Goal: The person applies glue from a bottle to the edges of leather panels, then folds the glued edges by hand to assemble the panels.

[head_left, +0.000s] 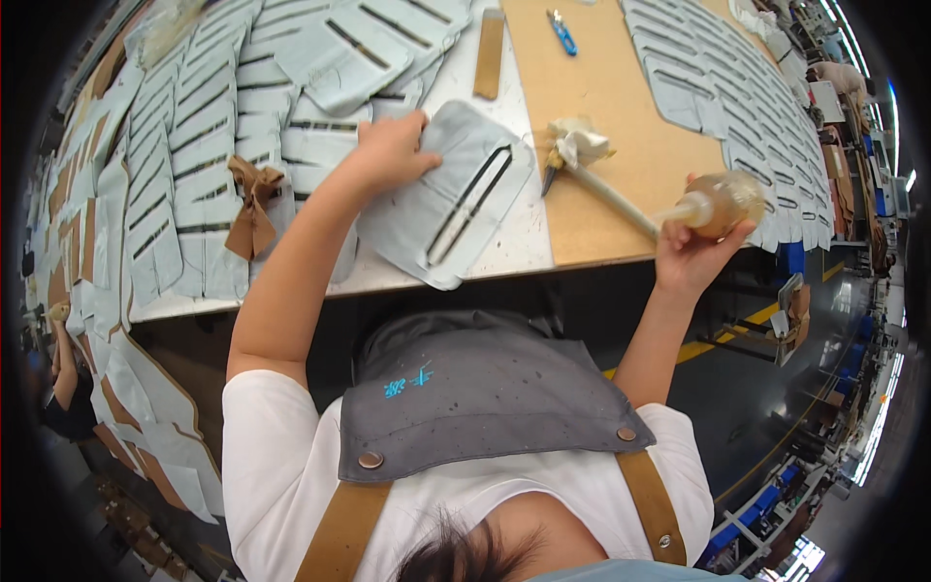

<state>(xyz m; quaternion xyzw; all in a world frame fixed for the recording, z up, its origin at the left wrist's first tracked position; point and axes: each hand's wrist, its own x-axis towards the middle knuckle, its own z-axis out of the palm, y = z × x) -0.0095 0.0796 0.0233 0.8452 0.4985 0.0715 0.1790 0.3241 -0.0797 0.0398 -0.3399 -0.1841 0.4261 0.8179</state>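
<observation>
My left hand (pixel 393 153) is closed at the upper left edge of a light-grey panel (pixel 412 228) with rounded corners and a long, black-edged slot; some fingertips are hidden. The panel lies tilted at the front of the table, its lower corner reaching the front edge. In my right hand (pixel 700 254) is a clear squeeze bottle (pixel 725 206) with amber contents, held on its side, its pale nozzle pointing left. Between my hands, a tool with a pale rod handle (pixel 611 202) and crumpled white material (pixel 580 143) at its head lies on a tan board.
Overlapping rows of slotted grey panels (pixel 208 126) cover the left of the table, with more panels (pixel 698 87) at the far right. A knotted brown cloth (pixel 254 209) rests on the left rows. Blue-handled snips (pixel 562 34) and a brown strip (pixel 489 53) lie at the back.
</observation>
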